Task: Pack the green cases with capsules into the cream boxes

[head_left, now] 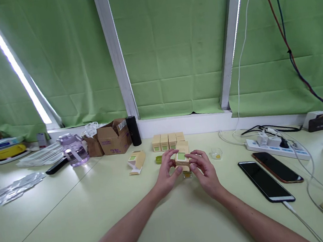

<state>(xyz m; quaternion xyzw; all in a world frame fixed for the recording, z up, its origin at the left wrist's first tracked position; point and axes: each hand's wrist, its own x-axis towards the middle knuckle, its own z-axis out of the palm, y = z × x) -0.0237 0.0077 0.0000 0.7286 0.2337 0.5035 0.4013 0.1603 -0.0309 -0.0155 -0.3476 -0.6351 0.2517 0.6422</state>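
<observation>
Between my two hands is a small kraft cardboard box [181, 157] with a green label. My left hand [167, 172] curls its fingers round the box's left side, and my right hand [205, 170] has its fingertips on the right side. Just below the box shows a small clear jar [187, 174] with something yellow in it; whether the two touch I cannot tell. Beyond my left fingers lies a green piece [158, 160], partly hidden. An opened kraft box [137, 162] lies to the left. On the right sits a small clear dish [216, 154] with a yellow spot.
Several similar kraft boxes [164, 142] stand in a row behind my hands. Two phones [266, 180] and a power strip [279, 149] with cables are at right. A brown carton [114, 137], a black cylinder [133, 130] and a purple jug [75, 150] stand at back left.
</observation>
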